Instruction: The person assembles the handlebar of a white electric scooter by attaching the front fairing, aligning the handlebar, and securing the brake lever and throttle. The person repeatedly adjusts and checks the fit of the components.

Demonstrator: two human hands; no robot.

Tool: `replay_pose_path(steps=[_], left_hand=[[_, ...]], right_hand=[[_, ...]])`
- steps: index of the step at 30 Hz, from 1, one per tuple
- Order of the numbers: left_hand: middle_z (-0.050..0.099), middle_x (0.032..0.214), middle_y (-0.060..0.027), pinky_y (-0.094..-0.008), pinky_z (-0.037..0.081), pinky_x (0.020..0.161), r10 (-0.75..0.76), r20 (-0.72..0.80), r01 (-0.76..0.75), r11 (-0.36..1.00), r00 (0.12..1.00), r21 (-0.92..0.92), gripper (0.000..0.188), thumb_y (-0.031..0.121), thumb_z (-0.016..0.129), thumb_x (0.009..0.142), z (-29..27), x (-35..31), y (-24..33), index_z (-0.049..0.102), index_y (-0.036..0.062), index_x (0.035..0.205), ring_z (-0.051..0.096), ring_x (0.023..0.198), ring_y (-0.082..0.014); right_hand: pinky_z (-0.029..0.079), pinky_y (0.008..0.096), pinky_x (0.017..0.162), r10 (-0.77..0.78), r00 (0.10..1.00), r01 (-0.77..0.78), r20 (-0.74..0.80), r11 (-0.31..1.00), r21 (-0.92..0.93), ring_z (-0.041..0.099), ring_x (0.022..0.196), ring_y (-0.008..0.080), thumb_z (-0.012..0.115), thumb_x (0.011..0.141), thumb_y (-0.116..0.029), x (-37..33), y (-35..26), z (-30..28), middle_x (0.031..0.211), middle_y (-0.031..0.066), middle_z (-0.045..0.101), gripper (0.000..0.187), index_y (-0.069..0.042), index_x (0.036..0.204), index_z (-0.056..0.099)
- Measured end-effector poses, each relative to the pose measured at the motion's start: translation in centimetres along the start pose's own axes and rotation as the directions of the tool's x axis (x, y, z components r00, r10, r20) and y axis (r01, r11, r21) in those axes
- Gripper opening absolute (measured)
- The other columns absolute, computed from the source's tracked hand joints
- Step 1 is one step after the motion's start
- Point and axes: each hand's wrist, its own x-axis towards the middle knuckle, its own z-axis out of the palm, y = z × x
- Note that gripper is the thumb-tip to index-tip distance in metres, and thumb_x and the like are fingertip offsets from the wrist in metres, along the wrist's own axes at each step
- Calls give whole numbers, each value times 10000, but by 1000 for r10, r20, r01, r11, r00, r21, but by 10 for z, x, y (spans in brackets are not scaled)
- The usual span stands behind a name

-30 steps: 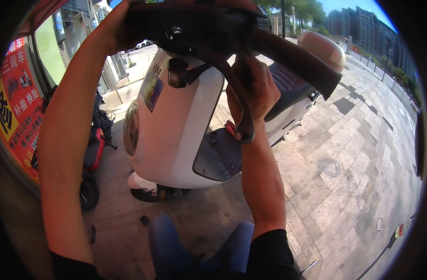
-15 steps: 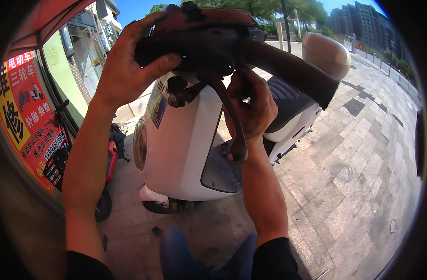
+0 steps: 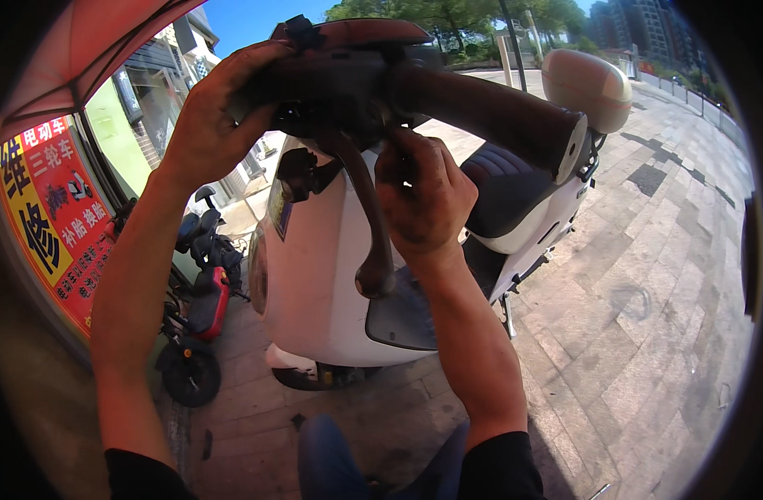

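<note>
A white electric scooter stands in front of me, its dark handlebar assembly close to the camera. My left hand is wrapped round the left part of the dark handlebar housing, thumb underneath. Just below the housing, near the root of the brake lever, my right hand has its fingers pinched together. Whatever they hold is hidden in shadow. The lever hangs down, with its rounded end left of my right wrist. Above my right hand, the black handlebar grip points to the right.
Behind lie the scooter's dark seat and pale rear box. A red and black scooter stands at the left beside a red and yellow sign board. Overhead left is a red canopy. Grey paving covers the ground.
The view has shifted, showing more of the red scooter and the grip's end. The handlebar and both hands appear slightly further left. My hands keep their places on the handlebar assembly.
</note>
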Motion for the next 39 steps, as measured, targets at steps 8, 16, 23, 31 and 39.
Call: replay_pose_path(steps=[8,16,23,31,39], left_hand=[[627,1285,-115,-356,492,1012,-34,-54,37,998,998,49,529,-73,624,829,5,-1,4,538,74,1329,627,1173,-268],[622,1281,-126,-360,491,993,-92,-101,93,996,991,7,520,-61,625,786,13,-5,1,550,60,1286,630,1149,-269],[626,1278,-123,-368,474,1012,-55,-111,52,998,992,-35,514,-77,608,758,13,-3,-1,557,49,1254,621,1157,-273],[629,1272,-125,-363,471,1010,-86,-114,85,996,990,-18,498,-67,614,756,12,-2,0,564,43,1239,624,1148,-279],[667,1164,-105,-336,484,954,-82,-121,83,997,989,8,412,-14,642,850,12,-5,-1,560,48,1249,645,1081,-202]], right_hand=[[534,255,670,210,954,-202,-213,978,59,681,686,135,723,808,-23,-5,-22,9,789,85,701,188,-30,985,660],[524,207,701,376,922,-339,-94,900,274,664,774,73,643,860,61,-14,-26,-12,884,73,696,203,16,1053,599],[536,283,648,283,949,-238,-136,931,277,697,701,190,708,803,41,-10,-18,2,915,115,678,266,-18,1055,646],[528,307,607,466,868,-377,-170,843,383,669,703,223,667,844,22,-20,-6,40,911,135,655,183,-3,1023,638],[530,267,641,282,901,-208,-329,947,244,664,743,187,707,821,48,-17,-1,51,934,121,645,193,28,1002,642]])
